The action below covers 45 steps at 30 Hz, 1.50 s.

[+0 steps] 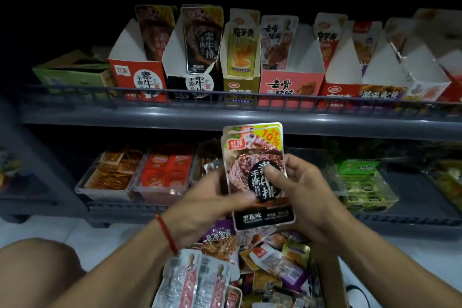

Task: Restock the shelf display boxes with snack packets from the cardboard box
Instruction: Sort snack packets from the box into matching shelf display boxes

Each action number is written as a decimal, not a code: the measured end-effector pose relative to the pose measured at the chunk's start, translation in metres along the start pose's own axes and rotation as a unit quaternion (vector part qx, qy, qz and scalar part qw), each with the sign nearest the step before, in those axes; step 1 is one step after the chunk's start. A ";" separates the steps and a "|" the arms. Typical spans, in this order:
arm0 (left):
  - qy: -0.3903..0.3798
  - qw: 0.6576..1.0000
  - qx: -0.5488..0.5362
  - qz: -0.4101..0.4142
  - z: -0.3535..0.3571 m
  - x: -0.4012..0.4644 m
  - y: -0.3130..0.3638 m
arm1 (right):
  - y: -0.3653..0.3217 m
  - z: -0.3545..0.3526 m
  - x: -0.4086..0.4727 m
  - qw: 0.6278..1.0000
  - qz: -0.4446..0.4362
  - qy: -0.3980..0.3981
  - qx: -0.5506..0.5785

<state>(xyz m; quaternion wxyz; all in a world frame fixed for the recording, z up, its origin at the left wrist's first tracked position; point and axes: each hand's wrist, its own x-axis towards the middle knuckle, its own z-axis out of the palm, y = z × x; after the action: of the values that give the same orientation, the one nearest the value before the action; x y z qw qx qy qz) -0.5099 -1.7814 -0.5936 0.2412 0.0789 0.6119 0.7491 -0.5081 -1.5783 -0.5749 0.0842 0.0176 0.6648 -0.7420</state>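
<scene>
The cardboard box [327, 280] is cut off at the bottom edge, its packets blurred. Both the left hand [207, 207] and right hand [297, 195] grasp a small stack of dark snack packets [255, 170], upright below the upper shelf [225, 117] and above the box.

Hands: two, left hand [200, 210] and right hand [303, 197], both on the same packets.
Held packets [257, 172]: at least two, stacked; the exact count cannot be told.
Shelves: two, upper shelf [155, 117] and lower shelf [412, 220].
Display boxes on the upper shelf: about eight upright open ones, from the red box [138, 75] at the left to the blurred right end.
Trays on the lower shelf: at least three clear ones at its left, starting with the leftmost tray [110, 190].
Cardboard box [327, 280]: one, with loose packets too many to count.
</scene>
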 end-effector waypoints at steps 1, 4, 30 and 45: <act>0.004 0.999 0.034 0.009 0.006 0.000 -0.004 | 0.003 0.004 0.000 1.000 0.006 0.004 0.026; 0.070 0.992 0.093 0.043 0.009 0.002 -0.005 | 0.005 0.017 0.004 0.998 0.015 0.001 0.054; 0.221 0.935 0.177 0.216 -0.084 -0.014 0.101 | -0.226 0.095 0.100 0.794 -0.176 -0.210 -0.542; 0.350 0.892 0.179 0.222 -0.117 -0.010 0.109 | -0.275 0.121 0.226 0.686 -0.161 0.065 -0.706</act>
<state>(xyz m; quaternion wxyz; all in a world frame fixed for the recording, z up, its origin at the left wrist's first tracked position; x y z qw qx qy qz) -0.5783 -1.9040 -0.5156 -0.1798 -0.0129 0.7468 0.6402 -0.7613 -1.6930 -0.3220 -0.0923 -0.1063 0.9887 -0.0523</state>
